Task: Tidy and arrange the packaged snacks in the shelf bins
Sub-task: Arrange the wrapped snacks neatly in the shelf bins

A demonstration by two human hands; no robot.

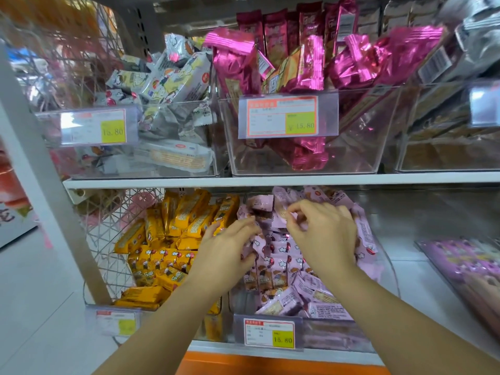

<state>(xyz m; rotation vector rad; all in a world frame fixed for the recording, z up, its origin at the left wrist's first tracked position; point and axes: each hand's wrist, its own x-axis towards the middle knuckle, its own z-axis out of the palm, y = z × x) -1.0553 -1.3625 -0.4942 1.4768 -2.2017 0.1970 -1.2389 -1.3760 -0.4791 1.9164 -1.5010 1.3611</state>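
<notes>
Left of the clear bin [332, 334], the yellow packs [167, 239] sat heaped up. The left hand [230, 247] had its fingers clamped on a bunch of lilac packs [273, 269] at the bin's left edge. The right hand [327, 236] had fingers curled round more near the bin's back. My worry: that pile looked loose, so a hasty pull could've spilled packs among the yellow ones or over the bin's front.

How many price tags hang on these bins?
5. Upper left tag, upper middle tag, upper right tag (cut by the picture's edge), lower left tag, lower middle tag. Others may be hidden outside the view.
</notes>
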